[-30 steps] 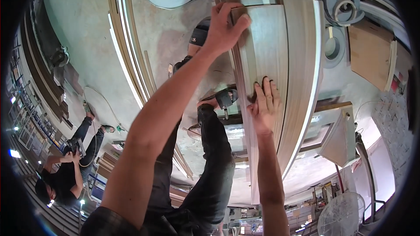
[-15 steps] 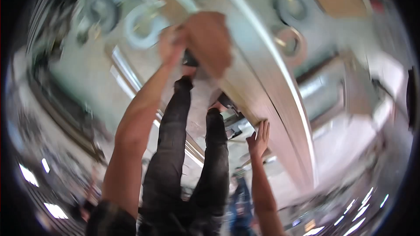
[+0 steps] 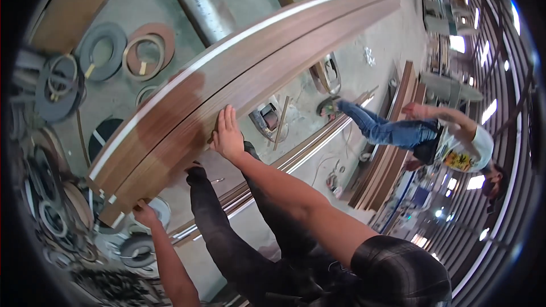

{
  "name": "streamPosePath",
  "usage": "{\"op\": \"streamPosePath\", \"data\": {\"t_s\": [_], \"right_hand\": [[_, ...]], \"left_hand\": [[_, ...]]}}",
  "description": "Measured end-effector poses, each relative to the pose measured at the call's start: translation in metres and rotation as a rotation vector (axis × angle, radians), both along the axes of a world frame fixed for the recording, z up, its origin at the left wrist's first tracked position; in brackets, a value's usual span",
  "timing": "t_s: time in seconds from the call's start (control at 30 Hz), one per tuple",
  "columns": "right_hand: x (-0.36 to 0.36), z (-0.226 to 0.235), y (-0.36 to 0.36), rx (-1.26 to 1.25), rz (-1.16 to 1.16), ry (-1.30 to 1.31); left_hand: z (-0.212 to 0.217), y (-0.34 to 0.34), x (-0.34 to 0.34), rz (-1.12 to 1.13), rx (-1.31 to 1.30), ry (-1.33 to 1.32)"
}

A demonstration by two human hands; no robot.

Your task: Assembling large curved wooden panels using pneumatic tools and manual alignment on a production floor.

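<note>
The fingers (image 3: 229, 115) of the person's right hand (image 3: 230, 142) lie extended on top of the near board (image 3: 182, 145), at its near edge; they press or rest rather than clutch. The left hand (image 3: 146, 215) has its fingers curled at the same edge, close to the board's left end; whether they grasp its underside cannot be told. The near board lies lengthwise beside a far board (image 3: 216, 77), a dark groove between them, a white strip (image 3: 307, 4) along the far edge.

What carries the boards is mostly hidden, so its steadiness is uncertain. With both hands toward the left end, the long right end seems the likeliest to swing or tip if the left end were pushed unevenly. A flat right palm could slide on a smooth face, letting the near edge drop toward the legs (image 3: 227, 250). A fingertip could be pinched if the groove closed.
</note>
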State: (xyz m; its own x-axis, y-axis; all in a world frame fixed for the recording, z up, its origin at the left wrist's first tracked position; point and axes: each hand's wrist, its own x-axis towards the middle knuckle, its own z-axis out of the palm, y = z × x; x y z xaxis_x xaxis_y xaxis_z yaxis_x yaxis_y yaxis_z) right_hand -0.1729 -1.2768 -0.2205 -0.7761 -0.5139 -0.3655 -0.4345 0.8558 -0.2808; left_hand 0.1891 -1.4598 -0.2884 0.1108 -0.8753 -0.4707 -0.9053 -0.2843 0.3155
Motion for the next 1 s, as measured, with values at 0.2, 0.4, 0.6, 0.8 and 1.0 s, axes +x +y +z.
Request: {"op": "streamPosePath", "data": {"t_s": [0.2, 0.4, 0.6, 0.8, 1.0], "right_hand": [[-0.015, 0.030, 0.025, -0.272, 0.026, -0.358], [-0.006, 0.045, 0.177, -0.106, -0.175, -0.639], [0.045, 0.094, 0.330, -0.051, -0.455, -0.777], [0.072, 0.139, 0.413, -0.061, -0.543, -0.671], [0.067, 0.171, 0.433, -0.047, -0.856, -0.874]], "left_hand": [[-0.004, -0.053, 0.008, 0.146, 0.146, -0.050], [-0.002, 0.012, -0.178, -0.197, 0.482, 0.049], [0.043, 0.133, -0.411, -0.482, 0.530, 0.217], [0.049, 0.226, -0.552, -0.749, 0.503, 0.176], [0.050, 0.249, -0.595, -1.070, 0.421, -0.036]]}}
